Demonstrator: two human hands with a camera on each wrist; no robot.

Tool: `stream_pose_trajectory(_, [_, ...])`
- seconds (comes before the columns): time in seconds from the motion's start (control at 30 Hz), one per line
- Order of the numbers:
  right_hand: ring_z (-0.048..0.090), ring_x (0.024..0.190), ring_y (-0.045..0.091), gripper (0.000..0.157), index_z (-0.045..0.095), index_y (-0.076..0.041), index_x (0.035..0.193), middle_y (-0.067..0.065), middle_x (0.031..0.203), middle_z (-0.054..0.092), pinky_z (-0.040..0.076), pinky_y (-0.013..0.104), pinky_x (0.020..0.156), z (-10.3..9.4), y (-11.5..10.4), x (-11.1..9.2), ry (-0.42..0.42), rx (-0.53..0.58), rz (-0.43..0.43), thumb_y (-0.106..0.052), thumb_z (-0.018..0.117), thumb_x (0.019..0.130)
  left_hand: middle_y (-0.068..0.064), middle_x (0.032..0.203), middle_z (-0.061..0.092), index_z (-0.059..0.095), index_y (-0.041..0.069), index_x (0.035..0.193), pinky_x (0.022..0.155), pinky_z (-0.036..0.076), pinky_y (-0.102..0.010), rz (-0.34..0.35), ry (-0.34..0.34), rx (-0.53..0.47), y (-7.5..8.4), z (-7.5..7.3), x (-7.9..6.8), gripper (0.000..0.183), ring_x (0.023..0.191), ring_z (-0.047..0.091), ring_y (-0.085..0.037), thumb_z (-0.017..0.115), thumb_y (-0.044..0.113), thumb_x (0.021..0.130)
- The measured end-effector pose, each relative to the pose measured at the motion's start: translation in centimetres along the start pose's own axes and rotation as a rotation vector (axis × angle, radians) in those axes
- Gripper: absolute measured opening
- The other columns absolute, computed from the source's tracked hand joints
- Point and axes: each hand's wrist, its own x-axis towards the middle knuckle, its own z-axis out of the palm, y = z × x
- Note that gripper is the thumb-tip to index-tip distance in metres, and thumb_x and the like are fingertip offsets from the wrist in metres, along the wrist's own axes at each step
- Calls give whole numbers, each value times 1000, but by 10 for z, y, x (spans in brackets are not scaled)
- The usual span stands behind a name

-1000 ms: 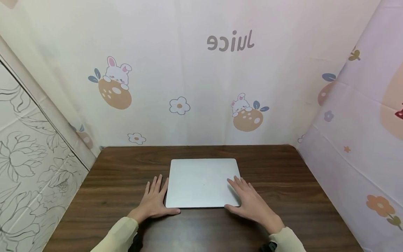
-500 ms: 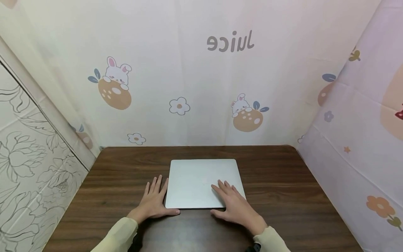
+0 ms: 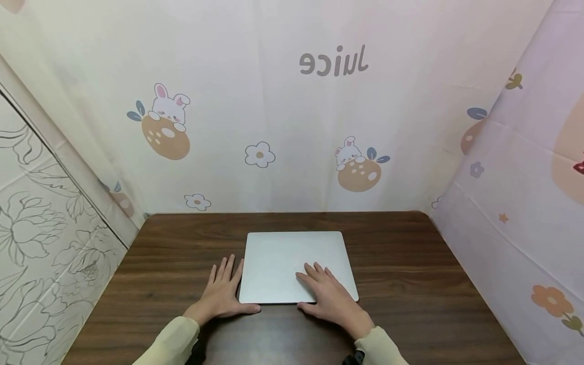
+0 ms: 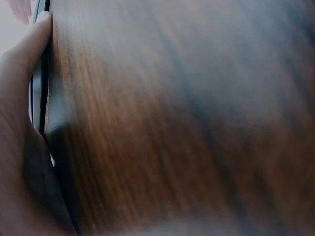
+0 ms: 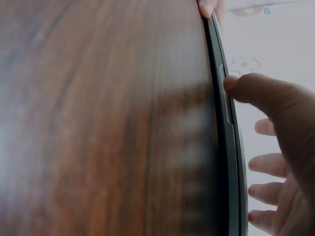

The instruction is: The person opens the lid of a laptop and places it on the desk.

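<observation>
A silver laptop (image 3: 274, 258) lies closed on the dark wooden table, its front edge toward me. At its left front corner rests my left hand (image 3: 219, 295), fingers spread straight on the table and thumb along the front edge. My right hand (image 3: 332, 298) is over the front part of the lid, right of its middle, with fingers extended. In the right wrist view, the right thumb (image 5: 230, 82) touches the front edge (image 5: 236, 162) at a shallow notch. The left wrist view shows the left thumb (image 4: 37, 37) against that same edge. Whether the right fingertips touch the lid I cannot tell.
The wooden table (image 3: 420, 284) extends on both sides of the laptop. Behind it hangs a pale printed curtain (image 3: 296, 111). Similar fabric (image 3: 511, 228) borders the right side, and a flower-patterned sheet (image 3: 45, 243) the left.
My right hand has moved left, from the laptop's right front corner to nearer the middle of its front edge. The left hand and laptop stay in place.
</observation>
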Motion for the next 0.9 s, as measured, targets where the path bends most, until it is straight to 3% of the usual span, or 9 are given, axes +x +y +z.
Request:
stream_pose_trajectory(0.4, [50, 140, 46, 62, 66, -15, 136, 17, 150, 57, 42, 63, 112, 1, 3, 3, 42, -77, -64, -47, 82, 86, -23, 172, 5, 16, 12, 167, 123, 3, -67, -7, -9, 1, 4, -4, -3, 136, 158, 4, -46, 67, 90, 67])
stream_pose_trajectory(0.67, [57, 135, 36, 58, 71, -18, 129, 9, 140, 66, 47, 59, 108, -5, 4, 5, 60, -100, -104, -49, 84, 83, -23, 172, 3, 14, 13, 167, 123, 2, -66, -13, -21, 5, 1, -1, -1, 136, 159, 3, -45, 66, 90, 68])
stream_pose_trajectory(0.9, [61, 131, 31, 43, 77, -21, 117, 5, 135, 70, 50, 56, 106, -7, 4, 6, 86, -109, -169, -46, 85, 83, -22, 172, 5, 16, 13, 167, 124, 3, -66, -20, -20, 15, 4, -4, -2, 136, 159, 4, -45, 66, 91, 66])
